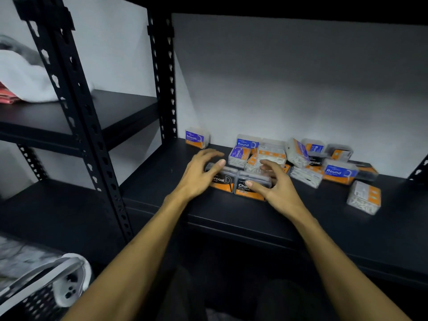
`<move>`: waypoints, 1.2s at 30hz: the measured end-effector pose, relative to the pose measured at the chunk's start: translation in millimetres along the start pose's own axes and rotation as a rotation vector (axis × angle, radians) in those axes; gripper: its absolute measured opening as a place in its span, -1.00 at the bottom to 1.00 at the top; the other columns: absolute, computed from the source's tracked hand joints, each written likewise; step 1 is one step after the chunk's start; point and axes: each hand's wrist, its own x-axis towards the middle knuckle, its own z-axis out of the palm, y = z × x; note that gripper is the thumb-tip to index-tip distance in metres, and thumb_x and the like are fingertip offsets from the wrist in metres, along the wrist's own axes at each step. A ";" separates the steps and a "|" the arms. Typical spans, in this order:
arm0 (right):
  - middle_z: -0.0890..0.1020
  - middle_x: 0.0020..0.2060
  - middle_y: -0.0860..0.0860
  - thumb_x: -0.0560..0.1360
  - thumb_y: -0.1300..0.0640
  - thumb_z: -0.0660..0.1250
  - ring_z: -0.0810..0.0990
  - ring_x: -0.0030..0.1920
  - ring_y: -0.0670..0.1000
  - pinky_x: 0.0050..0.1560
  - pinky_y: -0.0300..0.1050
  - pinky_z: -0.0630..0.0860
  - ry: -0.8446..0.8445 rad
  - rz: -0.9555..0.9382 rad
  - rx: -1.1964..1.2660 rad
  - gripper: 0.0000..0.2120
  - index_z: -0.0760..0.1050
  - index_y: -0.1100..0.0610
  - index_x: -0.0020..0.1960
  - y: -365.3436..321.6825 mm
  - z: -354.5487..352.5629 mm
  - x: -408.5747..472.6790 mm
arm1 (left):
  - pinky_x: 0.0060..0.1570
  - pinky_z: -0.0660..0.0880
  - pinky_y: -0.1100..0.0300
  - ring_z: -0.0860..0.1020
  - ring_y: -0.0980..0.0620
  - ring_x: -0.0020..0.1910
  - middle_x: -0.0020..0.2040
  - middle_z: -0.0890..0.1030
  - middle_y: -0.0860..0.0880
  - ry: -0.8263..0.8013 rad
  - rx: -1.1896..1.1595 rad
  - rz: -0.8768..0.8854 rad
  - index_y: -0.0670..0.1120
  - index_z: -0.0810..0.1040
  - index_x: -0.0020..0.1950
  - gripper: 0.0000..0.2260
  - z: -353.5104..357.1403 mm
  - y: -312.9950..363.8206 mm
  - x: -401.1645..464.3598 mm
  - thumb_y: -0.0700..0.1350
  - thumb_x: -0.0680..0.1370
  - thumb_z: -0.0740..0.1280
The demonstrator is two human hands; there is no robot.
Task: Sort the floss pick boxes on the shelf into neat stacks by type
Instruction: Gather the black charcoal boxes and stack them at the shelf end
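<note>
Both forearms reach from the near edge over the black shelf (231, 218), where sorting has barely begun: two Charcoal boxes (251, 188) sit side by side at the front, the loose pile (301, 158) behind is unstacked. Left hand (199, 174) spread wide on one, right hand (275, 186) loosely curled round the other; blur hides contact, and several labels are unreadable.

**Box count on the shelf**

I count two charcoal boxes (238, 181) side by side in front, two boxes labelled Smooth (195, 138), and three labelled Round (338, 171). More boxes sit in the heap (298, 158); I cannot tell their types or number. Two hands (199, 174) are in view.
</note>
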 end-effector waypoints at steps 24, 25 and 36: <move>0.56 0.05 -0.11 0.49 0.06 0.46 0.49 0.19 -0.05 0.27 -0.13 0.41 -0.173 -0.234 -0.147 -0.64 0.56 0.01 0.27 -39.8 89.4 12.0 | 0.10 0.55 0.26 0.64 0.12 0.07 0.11 0.64 0.04 -0.114 -0.219 -0.192 0.03 0.69 0.13 -0.73 -78.1 -43.1 -27.6 0.05 0.46 0.50; 0.56 0.05 -0.09 0.49 0.06 0.46 0.52 0.16 -0.06 0.24 -0.13 0.44 -0.187 -0.240 -0.133 -0.64 0.56 0.01 0.27 -41.7 94.5 13.2 | 0.06 0.54 0.28 0.65 0.13 0.05 0.10 0.65 0.04 -0.106 -0.230 -0.212 0.02 0.68 0.14 -0.72 -83.2 -45.3 -30.1 0.05 0.46 0.50; 0.59 0.10 -0.12 0.49 0.07 0.47 0.55 0.09 -0.28 0.07 -0.53 0.39 -0.217 -0.254 -0.113 -0.60 0.54 0.01 0.30 -47.7 112.6 20.3 | 0.09 0.58 0.08 0.65 0.03 -0.04 0.05 0.66 -0.09 -0.068 -0.339 -0.308 -0.07 0.50 0.18 -0.54 -95.2 -69.0 -34.2 0.09 0.41 0.54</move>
